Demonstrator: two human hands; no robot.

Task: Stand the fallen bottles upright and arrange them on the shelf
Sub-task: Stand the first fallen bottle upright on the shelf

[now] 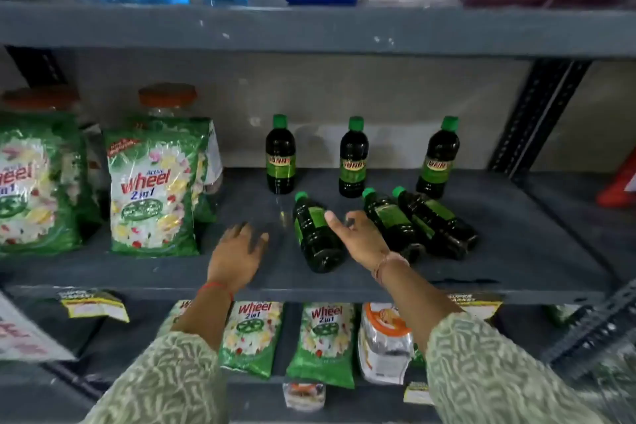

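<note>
Three dark green bottles with green caps stand upright at the back of the grey shelf [516,251]: one on the left [280,155], one in the middle [353,158], one on the right [437,158]. Three more lie on their sides in front of them: a left one [311,234] and two side by side, the nearer [390,222] and the farther [435,220]. My right hand [361,237] hovers open between the left fallen bottle and the pair, fingers over the left one. My left hand [237,251] is open above the bare shelf, left of that bottle.
Green detergent packs [153,189] stand at the shelf's left, with jars behind them. A slotted metal upright [537,117] bounds the right side. Blue and pink packs sit on the shelf above; more detergent packs [323,341] fill the shelf below.
</note>
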